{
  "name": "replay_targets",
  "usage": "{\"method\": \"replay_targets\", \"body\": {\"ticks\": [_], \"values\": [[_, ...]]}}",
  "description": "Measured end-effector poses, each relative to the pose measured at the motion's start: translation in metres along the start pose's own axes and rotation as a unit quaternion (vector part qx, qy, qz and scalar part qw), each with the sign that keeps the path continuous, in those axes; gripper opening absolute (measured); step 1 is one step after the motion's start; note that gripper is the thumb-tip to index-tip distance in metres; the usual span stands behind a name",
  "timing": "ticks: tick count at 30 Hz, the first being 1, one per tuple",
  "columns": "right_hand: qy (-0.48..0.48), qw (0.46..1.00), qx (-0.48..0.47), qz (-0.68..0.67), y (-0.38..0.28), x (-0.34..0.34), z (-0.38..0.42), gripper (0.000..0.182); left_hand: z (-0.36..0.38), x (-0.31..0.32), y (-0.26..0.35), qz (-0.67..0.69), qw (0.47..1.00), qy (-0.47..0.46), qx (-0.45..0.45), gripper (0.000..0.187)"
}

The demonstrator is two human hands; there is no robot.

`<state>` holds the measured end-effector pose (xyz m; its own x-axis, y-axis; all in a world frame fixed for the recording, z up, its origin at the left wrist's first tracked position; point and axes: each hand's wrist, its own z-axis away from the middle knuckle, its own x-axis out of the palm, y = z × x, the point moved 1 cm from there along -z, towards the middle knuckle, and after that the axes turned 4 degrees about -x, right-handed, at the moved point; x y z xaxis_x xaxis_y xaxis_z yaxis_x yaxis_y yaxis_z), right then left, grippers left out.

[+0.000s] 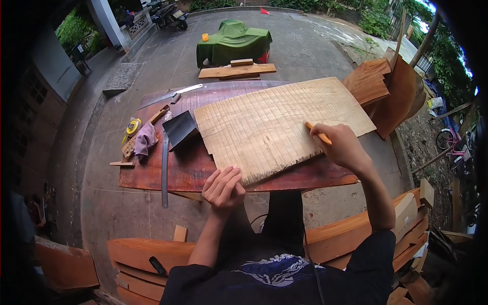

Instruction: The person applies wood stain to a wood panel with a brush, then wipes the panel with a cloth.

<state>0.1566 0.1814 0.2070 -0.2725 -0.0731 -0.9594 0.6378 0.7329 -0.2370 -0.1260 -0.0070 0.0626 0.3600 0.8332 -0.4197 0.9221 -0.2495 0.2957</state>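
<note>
A pale wooden board (277, 124) with fine lines across its face lies slanted on the reddish-brown wooden table (188, 173). My left hand (223, 187) is closed at its near left corner, fingers over the edge. In my right hand (341, 146), over the board's right part, is a short orange-brown pencil-like stick (320, 133), its far end at the board's surface. Left of the board stands a black box-like block (180, 130). A long dark metal ruler (165, 170) lies beside it, overhanging the table's front edge.
Farther left are a yellow tape measure (133, 126), a purple cloth (146, 139) and a light metal ruler (185, 90). Large wooden pieces (399, 96) lean at the right. Curved timbers (147, 254) lie around me. A green-covered object (234, 43) stands beyond the table.
</note>
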Motion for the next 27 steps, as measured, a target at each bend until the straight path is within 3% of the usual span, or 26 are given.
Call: {"method": "replay_targets", "body": {"ticks": [3,4,8,12,14,15,16,17,18,20,21,24,26,27], "values": [[0.019,0.982,-0.020,-0.184,-0.003,-0.015,0.016,0.013,0.001,0.000,-0.001,-0.001,1.000,-0.002,0.003,0.020],[0.024,0.977,0.079,-0.195,0.010,-0.028,0.015,0.013,0.001,-0.001,-0.001,0.001,1.000,-0.004,0.002,0.020],[0.054,0.962,0.259,0.061,0.114,-0.029,0.006,0.015,0.002,-0.003,0.001,0.005,1.000,-0.007,0.003,0.020],[0.004,0.995,0.014,0.099,-0.003,0.009,0.014,0.009,0.002,-0.001,0.001,-0.002,1.000,0.000,0.006,0.020],[0.000,0.997,-0.068,-0.034,-0.045,0.008,0.030,0.013,0.001,0.000,0.001,-0.004,1.000,0.001,0.005,0.020],[-0.023,0.995,0.022,-0.097,-0.048,-0.006,0.031,0.011,0.002,0.001,0.000,-0.002,1.000,0.001,0.005,0.020],[0.027,0.995,0.028,-0.096,-0.029,-0.014,0.030,0.008,0.002,0.001,0.000,0.000,1.000,0.000,0.005,0.020],[0.025,0.990,0.108,-0.090,-0.008,-0.026,0.028,0.009,0.002,0.000,0.001,0.002,1.000,-0.001,0.005,0.019],[0.068,0.991,0.105,-0.051,0.051,-0.018,0.029,0.012,0.001,0.000,0.001,0.003,1.000,0.001,0.006,0.019],[0.110,0.961,0.249,0.047,0.132,-0.021,0.029,0.014,0.002,0.001,-0.001,-0.008,1.000,0.006,0.011,0.020],[0.133,0.946,0.283,0.085,0.134,-0.030,0.027,0.012,0.004,0.002,-0.002,-0.012,1.000,0.009,0.013,0.020],[0.075,0.968,0.228,0.072,0.104,-0.019,0.026,0.014,0.007,0.005,-0.003,-0.016,1.000,0.013,0.005,0.020],[0.035,0.992,0.113,0.040,0.019,0.003,0.020,0.011,0.007,0.004,-0.002,-0.016,1.000,0.013,0.006,0.020],[0.059,0.996,0.013,0.060,-0.014,0.024,0.019,0.016,0.005,0.004,-0.001,-0.016,1.000,0.011,0.006,0.019]]}}
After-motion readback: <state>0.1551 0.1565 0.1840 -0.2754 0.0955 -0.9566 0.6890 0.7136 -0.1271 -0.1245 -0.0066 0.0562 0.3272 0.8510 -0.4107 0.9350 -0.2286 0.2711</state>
